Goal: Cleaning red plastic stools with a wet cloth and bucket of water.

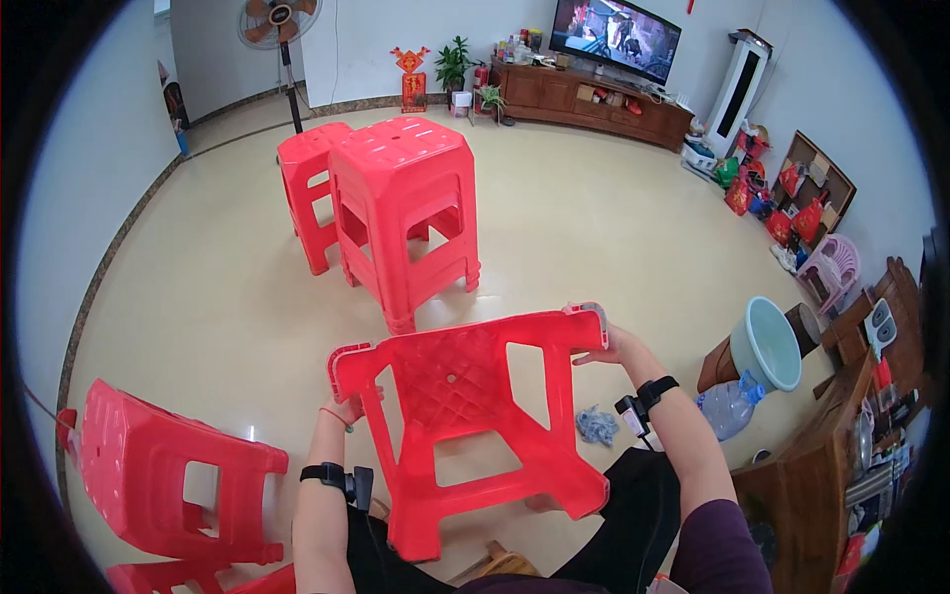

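Note:
In the head view a red plastic stool (479, 475) is tipped over in front of me, its hollow underside and feet facing me. My left hand (355, 405) grips its left side near the upper-left foot, the fingers partly hidden behind the plastic. My right hand (605, 347) holds the upper-right leg by its foot. Beyond it, a taller red stool, seemingly a stack, (423, 185) stands upright on the floor, with another red stool (304, 163) just behind to its left. A red stool (148, 475) lies on its side at the lower left, above part of another.
A crumpled blue-grey cloth (597, 425) lies on the floor near my right knee. To the right are a light-blue basin (768, 345), a plastic water bottle (729, 408) and a wooden cabinet (805, 475). A standing fan (286, 56) and a TV cabinet (586, 104) are farther back.

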A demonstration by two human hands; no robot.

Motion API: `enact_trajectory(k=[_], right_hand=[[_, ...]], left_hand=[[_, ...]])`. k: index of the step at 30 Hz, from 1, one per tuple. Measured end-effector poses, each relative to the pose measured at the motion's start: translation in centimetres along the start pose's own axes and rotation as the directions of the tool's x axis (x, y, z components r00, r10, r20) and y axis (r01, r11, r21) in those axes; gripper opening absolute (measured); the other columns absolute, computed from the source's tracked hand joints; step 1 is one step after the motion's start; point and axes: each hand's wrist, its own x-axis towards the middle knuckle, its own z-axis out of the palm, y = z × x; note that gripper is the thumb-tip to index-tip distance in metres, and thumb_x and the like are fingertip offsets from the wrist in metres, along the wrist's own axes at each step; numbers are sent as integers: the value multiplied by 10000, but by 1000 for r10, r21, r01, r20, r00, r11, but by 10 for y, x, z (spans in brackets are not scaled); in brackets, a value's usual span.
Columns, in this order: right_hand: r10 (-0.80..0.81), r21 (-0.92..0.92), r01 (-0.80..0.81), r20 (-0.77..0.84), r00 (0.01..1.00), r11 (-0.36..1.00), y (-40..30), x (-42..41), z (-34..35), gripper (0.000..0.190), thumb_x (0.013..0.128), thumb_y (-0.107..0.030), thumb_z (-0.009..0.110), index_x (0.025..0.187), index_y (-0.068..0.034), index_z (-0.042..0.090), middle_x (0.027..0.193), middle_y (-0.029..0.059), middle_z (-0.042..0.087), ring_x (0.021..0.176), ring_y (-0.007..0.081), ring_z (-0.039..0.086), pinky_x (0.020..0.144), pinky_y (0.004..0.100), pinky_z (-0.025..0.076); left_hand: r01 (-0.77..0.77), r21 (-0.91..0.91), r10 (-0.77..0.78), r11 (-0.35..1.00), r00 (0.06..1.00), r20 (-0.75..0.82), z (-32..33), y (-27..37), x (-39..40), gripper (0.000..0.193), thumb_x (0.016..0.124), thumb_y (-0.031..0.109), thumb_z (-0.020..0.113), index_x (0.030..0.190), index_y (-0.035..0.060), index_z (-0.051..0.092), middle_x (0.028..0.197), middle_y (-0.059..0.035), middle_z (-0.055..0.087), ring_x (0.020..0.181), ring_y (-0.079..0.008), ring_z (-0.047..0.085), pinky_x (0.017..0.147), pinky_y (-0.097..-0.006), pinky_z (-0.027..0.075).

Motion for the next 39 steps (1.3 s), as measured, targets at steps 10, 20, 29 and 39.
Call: enact_trajectory(k=[10, 20, 29, 39], right_hand=[[-30, 295, 14, 49, 998, 955, 45, 44, 25, 285, 882, -277, 487, 1075, -71, 514, 915, 102, 618, 796, 239, 610, 710, 362, 515], [-303, 395, 209, 192, 933, 894, -36, -50, 69, 399, 902, -371, 438, 1101, -38, 534, 963, 96, 614, 884, 208, 593, 829, 350, 470], [-313, -91, 308, -46, 949, 947, -134, -209, 200, 501, 796, -460, 588, 1084, -55, 531, 943, 81, 618, 834, 124, 601, 771, 261, 490], [-425, -421, 618, 468, 775, 664, -176, -277, 287, 700, 747, -461, 637, 1251, -50, 379, 1110, 81, 546, 960, 150, 564, 832, 307, 478]], left_hand=[[103, -204, -140, 974, 974, -180, 30, 11, -1, 476, 788, 586, 487, 739, 116, 551, 554, -45, 543, 455, -191, 524, 502, -350, 461], [-65, -143, 38, 988, 982, -185, 99, 77, -103, 415, 816, 521, 520, 671, 133, 495, 465, 19, 426, 365, -125, 421, 416, -259, 405], [-752, 226, 725, 620, 658, 202, 60, 154, -229, 505, 850, 407, 520, 1218, 79, 410, 862, -74, 568, 668, -164, 572, 577, -279, 492], [-846, 483, 881, 227, 390, 268, -52, 158, -394, 581, 831, 416, 533, 1255, 59, 356, 995, -93, 491, 815, -189, 507, 689, -306, 436]])
